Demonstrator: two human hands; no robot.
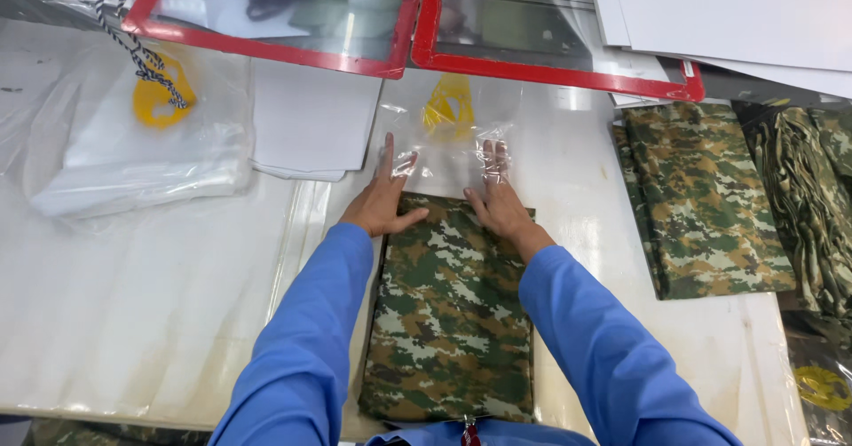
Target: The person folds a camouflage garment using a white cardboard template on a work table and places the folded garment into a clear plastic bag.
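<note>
A folded camouflage cloth (448,313) lies on the white table in front of me, its far end at the mouth of a clear plastic bag (448,135) with a yellow mark. My left hand (382,197) lies flat at the cloth's far left corner, fingers stretched onto the bag's opening. My right hand (497,199) rests at the far right corner, its fingertips under or against the clear film. Both arms wear blue sleeves.
A stack of folded camouflage cloths (710,197) sits to the right, with more at the right edge (812,206). A pile of clear bags (133,135) lies at left, white sheets (311,118) behind, and two red-framed clear panels (275,11) at the back.
</note>
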